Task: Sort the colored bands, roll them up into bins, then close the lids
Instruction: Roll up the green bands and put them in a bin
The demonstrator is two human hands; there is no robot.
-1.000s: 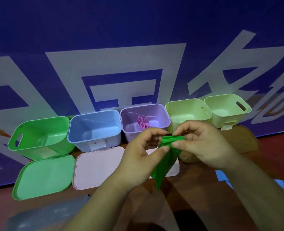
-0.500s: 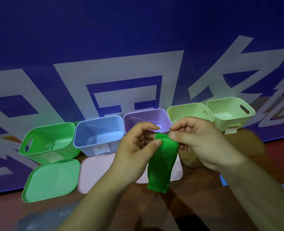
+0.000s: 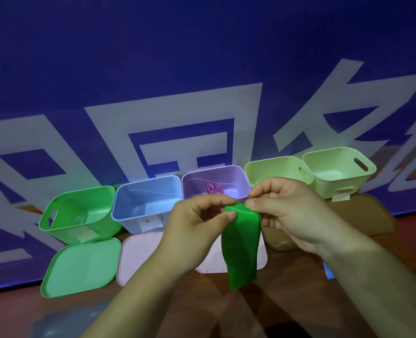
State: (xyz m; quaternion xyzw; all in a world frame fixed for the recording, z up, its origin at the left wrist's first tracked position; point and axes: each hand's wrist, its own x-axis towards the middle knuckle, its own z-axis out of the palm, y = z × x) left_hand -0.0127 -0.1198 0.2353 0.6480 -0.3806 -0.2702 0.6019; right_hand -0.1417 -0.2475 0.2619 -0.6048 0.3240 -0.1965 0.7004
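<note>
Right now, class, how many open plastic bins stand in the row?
5, left to right: green plastic bin, blue plastic bin, purple plastic bin, first pale yellow-green plastic bin, second pale yellow-green plastic bin. None seems hidden.

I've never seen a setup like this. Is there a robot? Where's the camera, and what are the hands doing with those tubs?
No robot here: a person works with bare hands. The one picture comes from a camera worn on their head, looking forward and down. The left hand and right hand both pinch the top of a green band; the rest hangs down above the table. Behind it, five open bins stand in a row: a green bin, a blue bin, a purple bin holding a pink band, and two pale yellow-green bins. Loose lids lie in front: a green lid, pink lids and a brown lid.
</note>
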